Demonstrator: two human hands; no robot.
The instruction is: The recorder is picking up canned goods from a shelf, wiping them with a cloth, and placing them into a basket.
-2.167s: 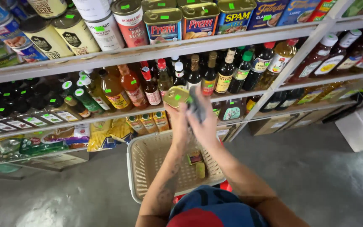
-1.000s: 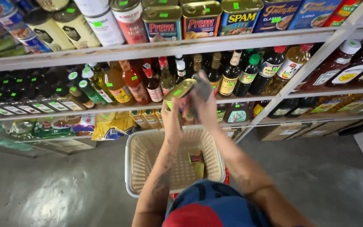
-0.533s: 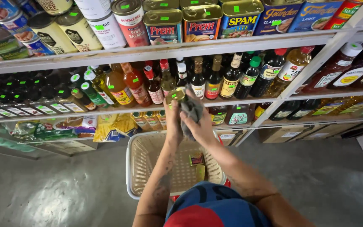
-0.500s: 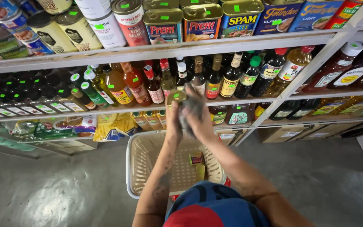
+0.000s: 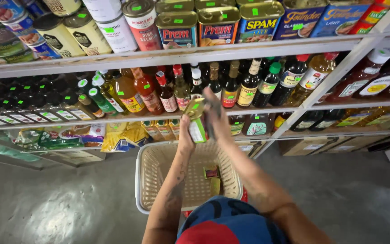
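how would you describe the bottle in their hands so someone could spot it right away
Start at the cream basket on the grey floor below the sauce shelves. Straight above it, both hands meet in front of the middle shelf: the left hand grips a small bottle and the right hand covers its side. Unlike the shelved bottles, it is tilted, with a green-and-white label.

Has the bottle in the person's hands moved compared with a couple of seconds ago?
Yes. The bottle has come down slightly, from level with the sauce-bottle shelf to just below its edge, above the basket. Both hands, left and right, hold it.
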